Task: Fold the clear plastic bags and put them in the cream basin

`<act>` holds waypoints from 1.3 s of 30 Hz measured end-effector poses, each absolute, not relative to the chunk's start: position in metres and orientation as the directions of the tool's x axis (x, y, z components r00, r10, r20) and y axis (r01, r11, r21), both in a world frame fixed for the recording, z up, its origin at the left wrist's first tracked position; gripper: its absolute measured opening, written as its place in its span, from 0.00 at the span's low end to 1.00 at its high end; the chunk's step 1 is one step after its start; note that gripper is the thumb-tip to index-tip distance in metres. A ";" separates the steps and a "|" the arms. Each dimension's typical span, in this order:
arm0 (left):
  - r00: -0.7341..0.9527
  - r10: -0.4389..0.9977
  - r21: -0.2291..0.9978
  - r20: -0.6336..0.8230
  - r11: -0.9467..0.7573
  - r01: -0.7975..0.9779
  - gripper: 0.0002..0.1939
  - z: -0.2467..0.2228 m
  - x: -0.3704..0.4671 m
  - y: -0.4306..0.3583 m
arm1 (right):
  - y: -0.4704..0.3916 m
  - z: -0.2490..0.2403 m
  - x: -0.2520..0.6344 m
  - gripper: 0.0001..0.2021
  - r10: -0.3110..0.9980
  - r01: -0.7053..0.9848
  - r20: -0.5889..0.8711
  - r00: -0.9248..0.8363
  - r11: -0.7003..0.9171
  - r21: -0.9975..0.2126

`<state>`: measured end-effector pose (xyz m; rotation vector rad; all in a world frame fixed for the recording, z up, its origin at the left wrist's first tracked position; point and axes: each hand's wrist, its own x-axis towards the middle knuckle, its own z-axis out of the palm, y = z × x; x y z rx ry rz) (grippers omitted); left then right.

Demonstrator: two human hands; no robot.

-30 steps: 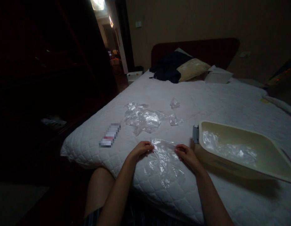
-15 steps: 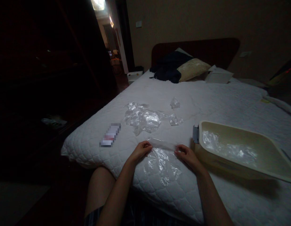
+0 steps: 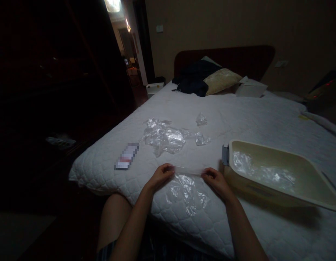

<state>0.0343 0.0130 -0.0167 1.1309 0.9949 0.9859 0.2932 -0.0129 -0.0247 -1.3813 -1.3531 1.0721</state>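
A clear plastic bag [image 3: 188,192] lies on the white quilted bed cover [image 3: 140,127] in front of me, its upper strip stretched level between my hands. My left hand [image 3: 164,174] pinches the left end of that strip between thumb and fingers. At the opposite end, my right hand [image 3: 214,179] grips the strip the same way. Just beyond the hands, a crumpled heap of clear plastic bags [image 3: 168,137] rests on the cover, with two small crumpled pieces of clear plastic [image 3: 202,139] to its right.
To the right stands a cream plastic bin [image 3: 279,159] with a grey latch, holding crumpled clear plastic. A blurred-out flat rectangle [image 3: 127,156] lies at left. Dark cloth [image 3: 193,81], a pillow [image 3: 222,80] and a white box [image 3: 251,89] are by the headboard [image 3: 246,58].
The strip between my hands has folded narrower, its upper edge now lower. Both hands keep their hold and have barely moved.
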 end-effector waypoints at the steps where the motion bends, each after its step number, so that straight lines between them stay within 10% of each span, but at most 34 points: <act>1: 0.255 0.961 0.985 -0.110 0.140 -0.103 0.17 -0.017 0.033 0.013 | -0.013 -0.025 0.293 0.11 0.999 0.222 0.009 0.032 0.002 -0.975; 18: 0.097 0.981 0.973 0.170 -0.182 0.142 0.09 -0.031 0.034 0.016 | -0.011 -0.027 0.299 0.04 0.987 0.242 0.158 -0.007 0.155 -0.958; 32: -0.065 0.996 0.997 0.056 -0.053 0.053 0.07 -0.007 0.027 -0.008 | -0.018 -0.014 0.294 0.08 0.987 0.243 0.157 0.040 0.142 -0.960; 39: 0.339 0.876 0.725 0.343 -0.476 0.498 0.13 0.012 0.043 -0.023 | -0.020 -0.012 0.293 0.07 0.980 0.282 0.175 0.091 0.143 -0.949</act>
